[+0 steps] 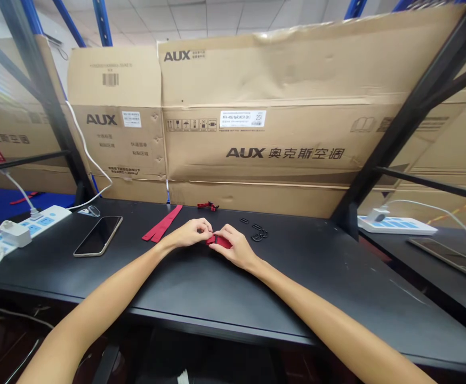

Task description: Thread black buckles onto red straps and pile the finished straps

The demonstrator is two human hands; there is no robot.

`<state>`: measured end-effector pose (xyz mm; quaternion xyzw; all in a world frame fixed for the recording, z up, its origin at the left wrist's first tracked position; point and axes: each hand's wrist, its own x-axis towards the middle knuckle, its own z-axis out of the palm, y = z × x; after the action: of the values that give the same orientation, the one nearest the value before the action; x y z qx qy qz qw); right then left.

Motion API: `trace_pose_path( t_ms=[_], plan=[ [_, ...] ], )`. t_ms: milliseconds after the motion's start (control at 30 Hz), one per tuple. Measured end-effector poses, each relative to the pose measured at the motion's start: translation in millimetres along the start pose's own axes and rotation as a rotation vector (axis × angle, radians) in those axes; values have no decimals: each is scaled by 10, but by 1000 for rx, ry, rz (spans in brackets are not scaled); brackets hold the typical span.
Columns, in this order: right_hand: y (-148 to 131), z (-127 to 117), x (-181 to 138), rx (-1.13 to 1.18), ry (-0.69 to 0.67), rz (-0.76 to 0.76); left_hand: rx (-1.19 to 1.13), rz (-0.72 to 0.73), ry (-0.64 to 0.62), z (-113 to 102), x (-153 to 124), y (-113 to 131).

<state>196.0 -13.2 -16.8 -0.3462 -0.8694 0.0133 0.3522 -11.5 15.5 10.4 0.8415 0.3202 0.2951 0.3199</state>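
Both hands meet over the middle of a black table (201,288). My left hand (191,232) is closed, its fingertips pinching one end of a short red strap (219,241). My right hand (235,246) is closed round the same strap, which carries a small black buckle. More red straps (161,223) lie flat just left of my left hand. A finished red strap with a buckle (208,205) lies behind the hands. Several loose black buckles (257,230) rest to the right of my right hand.
A phone (98,236) lies face up at the left, with a white power strip (21,226) and cables beyond it. Large cardboard boxes (265,106) wall off the table's back. Black rack posts (401,133) stand at both sides. Another power strip (396,225) sits at the right.
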Motion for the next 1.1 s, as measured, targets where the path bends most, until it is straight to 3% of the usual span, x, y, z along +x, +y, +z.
trace_pose_path(
  t_ms=[367,600,1100],
  plan=[
    [-19,58,-14,-191,-72,-98,84,43,-119,-15,-41,11],
    [-53,74,-14,-289,-93,-111,182,69,-66,37,-41,35],
    [-28,109,-21,-368,-85,-96,164,56,-6,109,-16,24]
  ],
)
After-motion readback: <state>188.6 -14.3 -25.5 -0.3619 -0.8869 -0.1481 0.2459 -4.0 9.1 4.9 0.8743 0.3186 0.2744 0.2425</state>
